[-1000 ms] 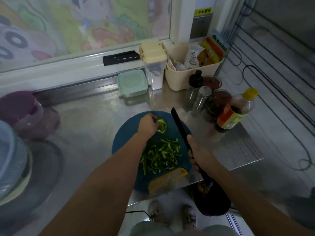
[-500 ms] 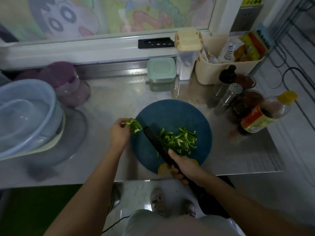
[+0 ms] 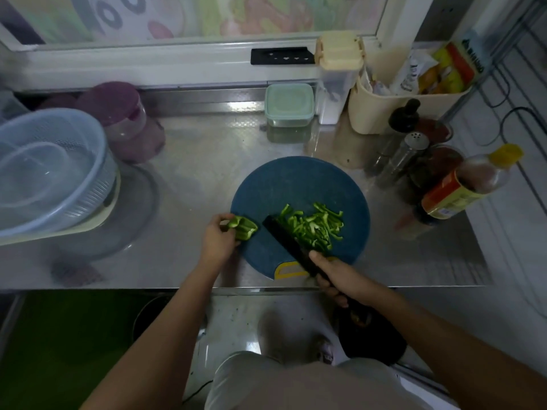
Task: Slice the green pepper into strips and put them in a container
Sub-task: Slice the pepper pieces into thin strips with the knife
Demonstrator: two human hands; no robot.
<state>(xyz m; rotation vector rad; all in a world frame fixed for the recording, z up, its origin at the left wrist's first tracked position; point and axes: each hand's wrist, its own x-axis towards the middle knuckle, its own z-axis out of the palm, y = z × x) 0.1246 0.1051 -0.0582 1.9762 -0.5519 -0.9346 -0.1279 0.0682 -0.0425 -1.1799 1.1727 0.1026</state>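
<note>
Now, left hand (image 3: 217,241): we pinch the uncut pepper piece (image 3: 242,227) between thumb and curled fingers, at the board's rim on our left.
Right hand (image 3: 337,276): wrapped tight round the handle of the black knife (image 3: 288,241). The blade runs forward and left from this grip, with its tip just short of the pinched piece.
Pepper strips (image 3: 313,226): a loose heap just ahead of the right hand, against the blade's right side, on the cutting board (image 3: 296,179).
Pepper piece, feel: a glossy, curved, folded wall. We judge the waxy skin slippery, so it could rock or shoot out from under the edge.
Board: round, matte blue and faintly speckled, with a yellow handle slot beside our right thumb. It lies on the smooth, mirror-like steel counter (image 3: 207,161) and might skate under a hard cut.
Finger risk: our left fingertips sit near the blade tip, and a slipping piece would bring them under it.
Spill risk: the strips are thin and light, and a careless sweep could scatter them off the board.
Container: a ribbed translucent colander (image 3: 53,173) sits well left of the left hand and a lidded pale-green box (image 3: 288,105) far ahead. We cannot tell which is meant.
</note>
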